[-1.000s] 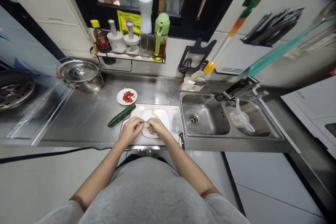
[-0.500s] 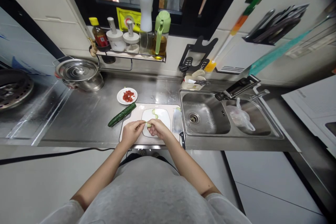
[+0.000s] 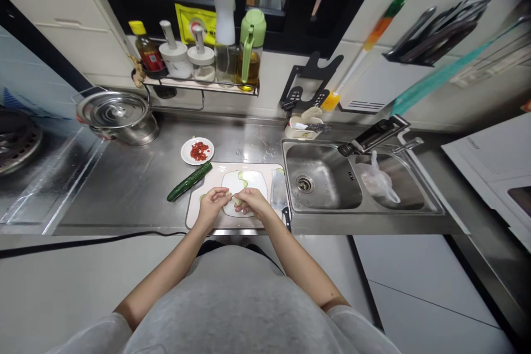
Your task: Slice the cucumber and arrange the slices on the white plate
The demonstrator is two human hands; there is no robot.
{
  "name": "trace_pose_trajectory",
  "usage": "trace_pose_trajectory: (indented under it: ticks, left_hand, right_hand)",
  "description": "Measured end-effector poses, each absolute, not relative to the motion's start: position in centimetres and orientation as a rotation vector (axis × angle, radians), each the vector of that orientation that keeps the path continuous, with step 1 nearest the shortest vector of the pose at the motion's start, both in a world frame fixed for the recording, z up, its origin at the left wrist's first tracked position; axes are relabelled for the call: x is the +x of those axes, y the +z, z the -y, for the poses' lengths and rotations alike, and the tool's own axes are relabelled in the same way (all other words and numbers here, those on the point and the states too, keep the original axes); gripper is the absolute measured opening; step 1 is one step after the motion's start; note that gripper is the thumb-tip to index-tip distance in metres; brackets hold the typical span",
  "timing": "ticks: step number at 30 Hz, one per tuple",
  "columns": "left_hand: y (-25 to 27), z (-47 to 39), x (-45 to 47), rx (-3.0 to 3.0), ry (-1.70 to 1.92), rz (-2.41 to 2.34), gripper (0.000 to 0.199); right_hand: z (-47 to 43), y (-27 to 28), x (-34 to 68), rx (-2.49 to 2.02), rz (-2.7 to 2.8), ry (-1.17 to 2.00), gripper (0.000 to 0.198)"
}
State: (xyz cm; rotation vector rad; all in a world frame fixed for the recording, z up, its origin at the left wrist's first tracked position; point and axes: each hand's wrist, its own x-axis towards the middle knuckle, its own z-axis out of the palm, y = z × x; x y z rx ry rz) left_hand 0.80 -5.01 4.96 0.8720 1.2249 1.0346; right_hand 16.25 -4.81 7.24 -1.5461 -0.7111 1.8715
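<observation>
At the near side of the counter (image 3: 120, 188), left hand (image 3: 214, 204) and right hand (image 3: 252, 201) meet over a squarish white plate (image 3: 258, 181). Right grip: thumb and fingers pinched nearly together on a pale green piece (image 3: 237, 201), close above the plate. Piece looks small, pale, lighter than the whole cucumber's skin; mostly hidden by fingers, so exact shape can't be read. Left grip: thumb and fingertips drawn close together right beside the piece; can't tell whether they have hold of anything.

Plate sits on a pinkish cutting board (image 3: 215, 168). Thin green-rimmed cucumber slices (image 3: 243, 179) lie on the plate's far part, pale inside, edges curved. Cleaver (image 3: 278, 187) flat on the board's right side, black handle toward the person.

Left of the board, whole cucumber (image 3: 189, 181): dark green, bumpy skin, lying diagonally, far end near the board. Just beyond it, round white dish (image 3: 185, 155) with small red pieces (image 3: 199, 150) heaped loosely.

Sink (image 3: 332, 177) to the right, clear plastic bag (image 3: 379, 183) in its right basin. Far left, lidded steel pot (image 3: 139, 128). Wall shelf (image 3: 194, 85) at back carries bottles and jars.
</observation>
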Motion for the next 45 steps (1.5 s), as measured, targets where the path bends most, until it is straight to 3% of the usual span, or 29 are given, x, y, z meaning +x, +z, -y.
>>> trace_pose_trajectory:
  ticks: [21,25,31,36,45]
  left_hand:
    - [3.5,4.4,1.2,1.021,1.066,-1.223,0.05]
    - [2.4,3.4,2.0,0.988,1.044,-1.258,0.048]
    - [0.7,0.9,3.7,1.137,1.005,-1.356,0.027]
    - [0.4,-0.5,4.5,1.403,0.863,-1.505,0.019]
    - [1.2,-1.8,5.7,1.725,0.609,-1.699,0.016]
  right_hand:
    - [4.6,6.2,17.0,-1.586,0.686,1.897,0.02]
    - [3.8,4.8,17.8,-1.62,0.82,1.731,0.019]
    - [1.1,2.8,19.9,-1.806,1.241,1.334,0.003]
    - [-1.1,2.0,21.0,-1.898,1.624,1.002,0.012]
    - [-2.9,1.6,20.9,-1.969,1.827,0.901,0.016]
